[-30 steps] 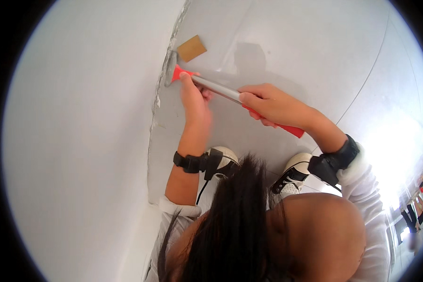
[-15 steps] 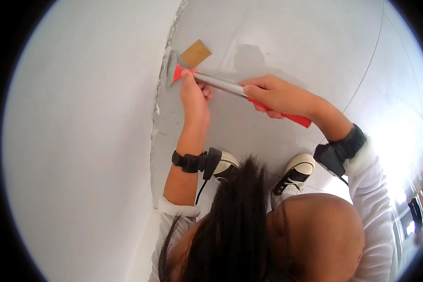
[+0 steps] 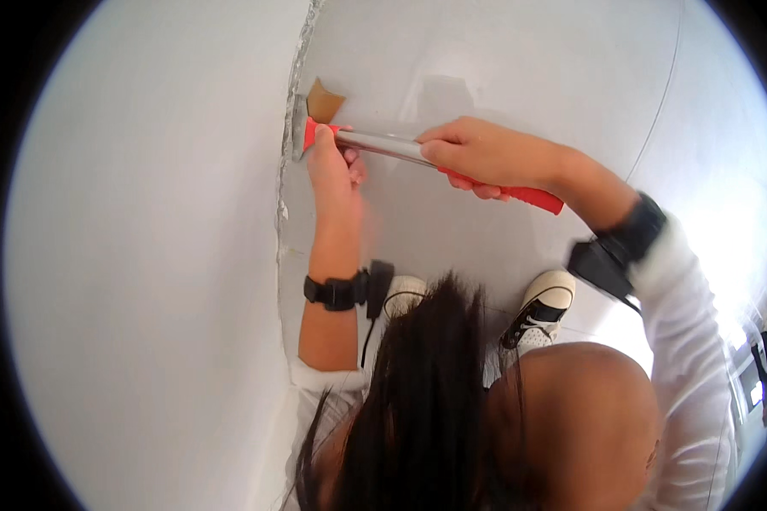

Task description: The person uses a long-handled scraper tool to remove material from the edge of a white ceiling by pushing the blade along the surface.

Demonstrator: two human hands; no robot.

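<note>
worn are white sleeves (image 3: pixel 686 319), black forearm bands (image 3: pixel 341 294) with thin black cables (image 3: pixel 367 342), and cream-toed shoes (image 3: pixel 540 310).

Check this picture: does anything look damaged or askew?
Yes. Where the wall meets the floor, the edge is ragged and chipped, not clean. The tan sheet by the head of the scraper looks curled rather than flat.
</note>
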